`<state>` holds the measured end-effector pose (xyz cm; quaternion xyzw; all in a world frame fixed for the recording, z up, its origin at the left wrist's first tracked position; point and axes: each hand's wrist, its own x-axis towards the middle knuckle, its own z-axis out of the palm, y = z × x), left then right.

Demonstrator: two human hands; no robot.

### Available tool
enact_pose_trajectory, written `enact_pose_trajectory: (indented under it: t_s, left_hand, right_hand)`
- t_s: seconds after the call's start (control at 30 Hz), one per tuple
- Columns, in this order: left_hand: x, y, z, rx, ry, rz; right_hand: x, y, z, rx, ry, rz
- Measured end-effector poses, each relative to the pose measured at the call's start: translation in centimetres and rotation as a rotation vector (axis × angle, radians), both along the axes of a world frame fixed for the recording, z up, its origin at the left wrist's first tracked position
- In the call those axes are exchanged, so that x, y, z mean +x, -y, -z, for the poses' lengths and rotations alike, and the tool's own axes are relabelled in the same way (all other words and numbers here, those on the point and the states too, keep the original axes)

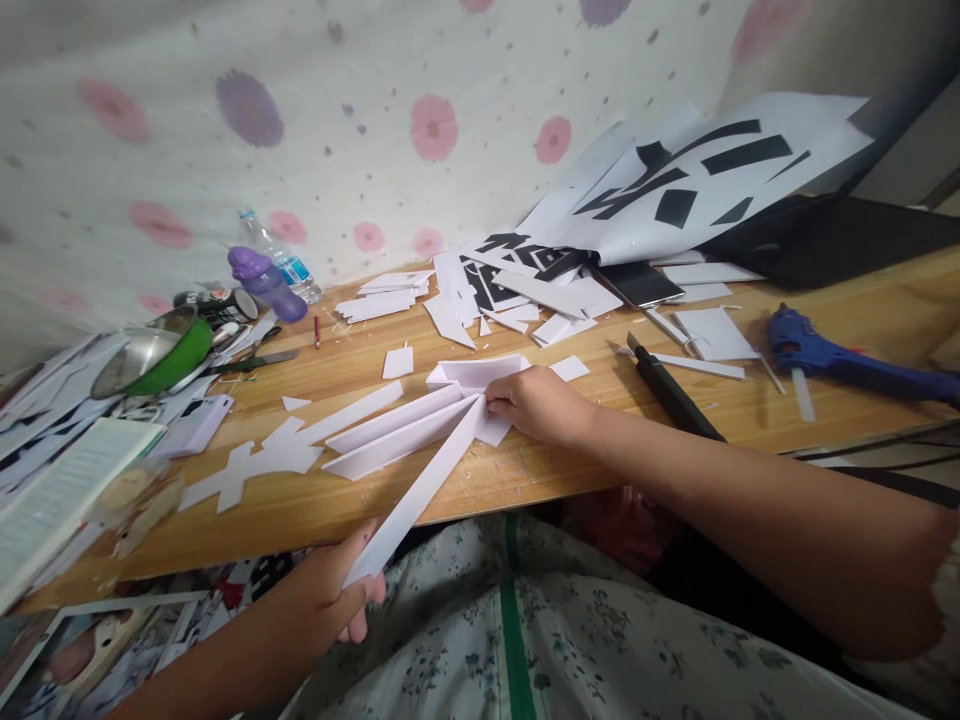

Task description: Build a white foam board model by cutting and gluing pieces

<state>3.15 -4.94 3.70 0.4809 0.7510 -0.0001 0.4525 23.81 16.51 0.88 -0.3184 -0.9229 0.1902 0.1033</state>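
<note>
My left hand (334, 590) is closed on the near end of a long white strip (420, 490), below the wooden table's front edge (525, 480). The strip runs up and to the right onto the table. My right hand (536, 400) is closed in a pinch on the strip's far end, where several other white strips (390, 430) fan out to the left. A folded white piece (480, 372) lies just behind that hand.
A black utility knife (671, 390) and a blue glue gun (832, 360) lie right of my right hand. White offcuts (255, 460), black-printed sheets (675, 190), a purple bottle (266, 283), a water bottle (289, 260) and a green-rimmed bowl (161, 355) crowd the table.
</note>
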Motion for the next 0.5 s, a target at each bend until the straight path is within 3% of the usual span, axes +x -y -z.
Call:
enact_pose_trajectory:
  t_s: [0.17, 0.4, 0.5]
  left_hand:
    - [-0.6, -0.2, -0.3, 0.056, -0.046, 0.047]
    - [-1.2, -0.5, -0.8, -0.062, -0.023, -0.039]
    - [-0.9, -0.4, -0.8, -0.044, -0.037, -0.009]
  right_hand:
    - [0.0, 0.1, -0.1, 0.008, 0.018, 0.0]
    - [-0.1, 0.3, -0.2, 0.014, 0.04, 0.011]
    - [-0.1, 0.3, -0.4, 0.014, 0.042, 0.008]
